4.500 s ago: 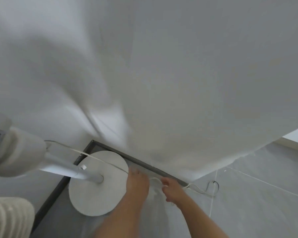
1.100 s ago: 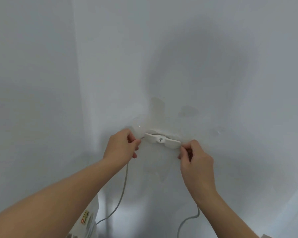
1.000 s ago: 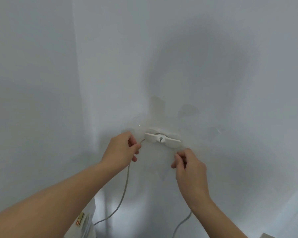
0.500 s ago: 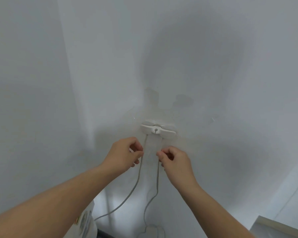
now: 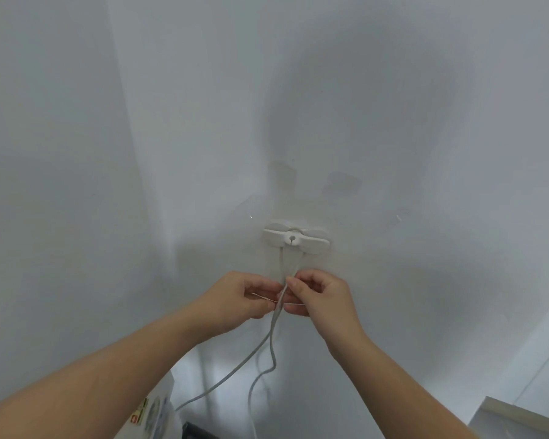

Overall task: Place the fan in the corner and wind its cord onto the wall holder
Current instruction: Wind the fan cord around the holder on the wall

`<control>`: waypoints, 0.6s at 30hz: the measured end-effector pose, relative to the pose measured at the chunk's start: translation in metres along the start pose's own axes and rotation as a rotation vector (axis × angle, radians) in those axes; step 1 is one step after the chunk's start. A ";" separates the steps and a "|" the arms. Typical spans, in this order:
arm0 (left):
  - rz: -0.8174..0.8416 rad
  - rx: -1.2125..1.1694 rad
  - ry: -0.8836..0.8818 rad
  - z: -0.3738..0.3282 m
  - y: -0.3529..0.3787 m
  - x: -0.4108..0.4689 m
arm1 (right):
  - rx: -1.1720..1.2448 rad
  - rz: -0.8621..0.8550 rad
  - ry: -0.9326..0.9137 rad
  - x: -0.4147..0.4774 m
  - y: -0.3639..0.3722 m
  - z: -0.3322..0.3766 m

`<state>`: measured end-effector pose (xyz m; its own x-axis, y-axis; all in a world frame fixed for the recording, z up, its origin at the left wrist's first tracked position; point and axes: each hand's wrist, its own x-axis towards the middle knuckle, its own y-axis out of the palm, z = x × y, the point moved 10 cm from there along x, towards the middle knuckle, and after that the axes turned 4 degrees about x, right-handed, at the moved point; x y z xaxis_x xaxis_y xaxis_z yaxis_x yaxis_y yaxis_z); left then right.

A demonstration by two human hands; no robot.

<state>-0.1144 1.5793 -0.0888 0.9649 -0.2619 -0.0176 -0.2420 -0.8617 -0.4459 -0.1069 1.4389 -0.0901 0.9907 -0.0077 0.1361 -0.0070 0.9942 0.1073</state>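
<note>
The left hand (image 5: pixel 244 296) and right hand (image 5: pixel 322 296) each pinch the cord (image 5: pixel 274 318) just below the wall holder (image 5: pixel 295 240); even tension on both strands should seat each turn snugly

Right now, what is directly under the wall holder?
Two strands of cord hang from the holder down into the left hand and right hand; the fingers cover where they meet.

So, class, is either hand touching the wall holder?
No, the left hand and right hand both pinch the cord below the wall holder, apart from it.
</note>
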 end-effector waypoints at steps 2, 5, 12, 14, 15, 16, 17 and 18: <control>0.019 -0.027 -0.009 0.000 0.002 0.000 | -0.086 -0.024 -0.046 0.001 -0.002 0.001; 0.006 -0.074 -0.050 0.004 0.000 0.001 | -0.234 -0.078 -0.113 0.003 -0.008 0.005; 0.078 -0.055 -0.067 0.004 0.006 -0.002 | -0.154 -0.031 -0.042 0.004 -0.005 -0.003; 0.091 -0.067 -0.075 0.004 0.007 -0.001 | -0.139 0.004 -0.032 0.004 0.000 -0.002; 0.091 -0.086 -0.081 0.005 0.006 -0.002 | -0.145 0.013 -0.036 0.005 0.001 -0.001; 0.090 -0.109 -0.089 0.006 0.006 -0.002 | -0.153 0.019 -0.039 0.005 0.001 0.000; 0.091 -0.136 -0.099 0.007 0.006 -0.002 | -0.158 0.028 -0.037 0.006 0.001 0.000; 0.098 -0.166 -0.109 0.008 0.007 -0.003 | -0.157 0.039 -0.030 0.006 0.002 0.000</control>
<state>-0.1181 1.5776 -0.0990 0.9390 -0.3076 -0.1541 -0.3403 -0.8964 -0.2839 -0.1012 1.4412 -0.0894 0.9855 0.0302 0.1672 -0.0215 0.9983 -0.0538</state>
